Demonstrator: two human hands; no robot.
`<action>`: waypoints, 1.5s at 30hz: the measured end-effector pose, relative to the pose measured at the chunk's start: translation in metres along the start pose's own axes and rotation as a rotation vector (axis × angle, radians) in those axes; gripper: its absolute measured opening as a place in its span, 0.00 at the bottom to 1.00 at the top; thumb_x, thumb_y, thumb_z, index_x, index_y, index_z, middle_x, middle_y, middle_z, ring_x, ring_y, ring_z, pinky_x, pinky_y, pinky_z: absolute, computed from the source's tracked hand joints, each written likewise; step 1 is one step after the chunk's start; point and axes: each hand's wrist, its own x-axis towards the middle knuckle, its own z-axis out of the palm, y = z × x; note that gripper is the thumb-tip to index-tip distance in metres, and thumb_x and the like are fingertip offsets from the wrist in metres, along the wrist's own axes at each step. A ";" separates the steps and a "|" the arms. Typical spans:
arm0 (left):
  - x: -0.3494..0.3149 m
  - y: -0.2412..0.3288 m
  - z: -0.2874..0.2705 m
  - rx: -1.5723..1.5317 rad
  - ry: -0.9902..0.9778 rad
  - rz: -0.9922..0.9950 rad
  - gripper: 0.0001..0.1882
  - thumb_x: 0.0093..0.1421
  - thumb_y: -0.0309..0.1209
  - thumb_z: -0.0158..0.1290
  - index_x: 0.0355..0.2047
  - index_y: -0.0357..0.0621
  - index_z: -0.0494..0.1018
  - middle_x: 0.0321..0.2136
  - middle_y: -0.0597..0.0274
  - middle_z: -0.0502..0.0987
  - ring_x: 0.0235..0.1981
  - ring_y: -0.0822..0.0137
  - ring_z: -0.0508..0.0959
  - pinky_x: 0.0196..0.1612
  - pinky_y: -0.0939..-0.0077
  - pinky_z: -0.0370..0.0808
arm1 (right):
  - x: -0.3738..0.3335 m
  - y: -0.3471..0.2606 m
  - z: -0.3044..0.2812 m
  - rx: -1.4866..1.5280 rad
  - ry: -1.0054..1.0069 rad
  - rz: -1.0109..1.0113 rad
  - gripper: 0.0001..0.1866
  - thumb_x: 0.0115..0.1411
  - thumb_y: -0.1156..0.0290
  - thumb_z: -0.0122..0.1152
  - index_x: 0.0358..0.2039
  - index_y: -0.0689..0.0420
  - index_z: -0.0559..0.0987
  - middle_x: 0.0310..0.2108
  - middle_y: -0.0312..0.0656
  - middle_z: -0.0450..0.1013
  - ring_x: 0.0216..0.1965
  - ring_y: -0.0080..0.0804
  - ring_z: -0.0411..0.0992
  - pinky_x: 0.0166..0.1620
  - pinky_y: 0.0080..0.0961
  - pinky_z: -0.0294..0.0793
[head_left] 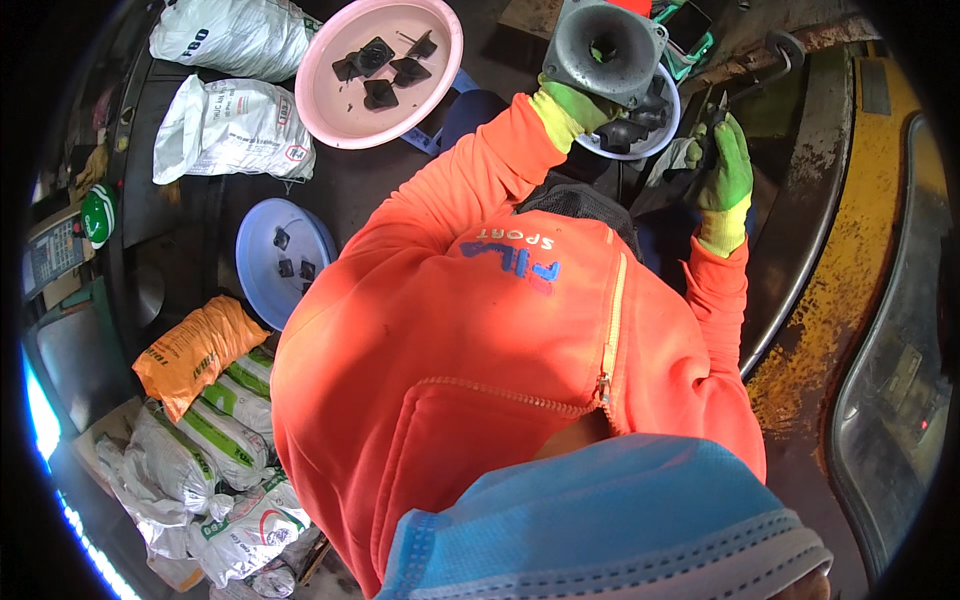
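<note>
My left hand [577, 108], in a green and yellow glove, is closed on a grey horn-shaped part [609, 50] with a squarish flange and a round opening facing up. Its fingers are partly hidden behind the part. Below the horn stands a white basin [672, 118] with dark moulded pieces [622, 133] in it. To the right, my right hand [728, 170], gloved alike, is wrapped round a black-handled tool [711, 140] with a short pointed tip. That tool is upright, apart from the horn, and its exact kind is unclear.
A pink basin [330, 112] with several black pieces lies far left, a blue basin [262, 285] nearer. White sacks [235, 130] and an orange sack [200, 350] line the left side. A phone in a green case [688, 28], a bent metal rod [770, 78] and a rusty yellow machine frame [850, 250] are right.
</note>
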 end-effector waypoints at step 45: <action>-0.021 -0.021 -0.020 0.255 -0.111 0.060 0.18 0.46 0.34 0.69 0.35 0.42 0.77 0.28 0.60 0.80 0.29 0.62 0.80 0.36 0.70 0.77 | 0.216 0.023 -0.154 -0.948 0.621 -0.569 0.21 0.64 0.53 0.58 0.42 0.61 0.79 0.31 0.39 0.77 0.30 0.26 0.73 0.34 0.25 0.71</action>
